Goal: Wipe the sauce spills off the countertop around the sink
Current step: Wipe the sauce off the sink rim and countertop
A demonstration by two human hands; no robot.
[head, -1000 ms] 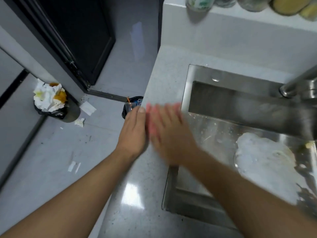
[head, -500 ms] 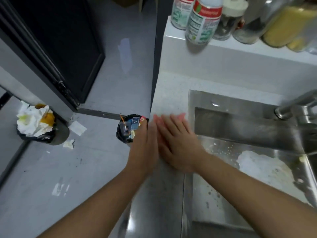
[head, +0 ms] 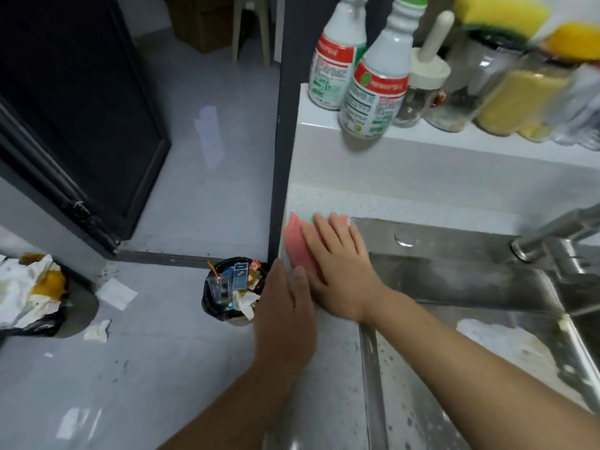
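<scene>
A pink cloth (head: 297, 243) lies flat on the narrow white speckled countertop (head: 328, 199) left of the steel sink (head: 454, 280). My right hand (head: 341, 271) presses flat on the cloth, fingers spread and pointing away from me. My left hand (head: 285, 313) stands on edge along the counter's left rim, fingers together, touching my right hand's thumb side. No sauce spill shows clearly on the bare counter around the cloth. A pale wet paper or rag (head: 500, 339) lies in the sink basin.
Two spray bottles (head: 373, 82) and several jars (head: 519, 102) stand on the ledge behind the sink. The faucet (head: 552, 235) reaches over the basin at right. On the floor sit a small full bin (head: 230, 287) below the counter edge and a bin bag of waste (head: 32, 297).
My right hand has slid the cloth away from me along the counter strip toward the back corner. My left hand followed along the counter edge. The view tilted up, showing the ledge bottles.
</scene>
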